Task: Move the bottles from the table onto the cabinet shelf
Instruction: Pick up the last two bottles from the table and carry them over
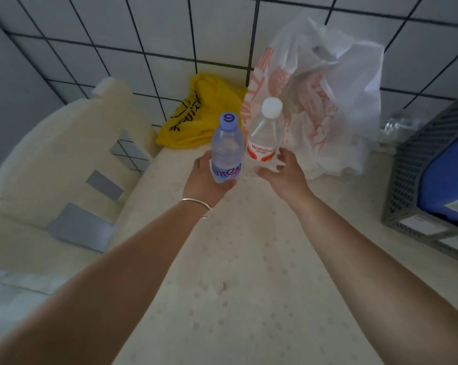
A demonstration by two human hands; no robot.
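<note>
My left hand grips a clear bottle with a purple cap and purple label, holding it upright over the cream table. Just to its right stands a clear bottle with a white cap and red-and-white label. My right hand is spread open just in front of that bottle, thumb toward its left side and fingers toward its right, not closed on it. A thin bangle circles my left wrist.
A white and orange plastic bag stands behind the bottles, a yellow bag to its left. A cream chair is at the table's left. A grey crate holding something blue sits at right. Tiled wall behind.
</note>
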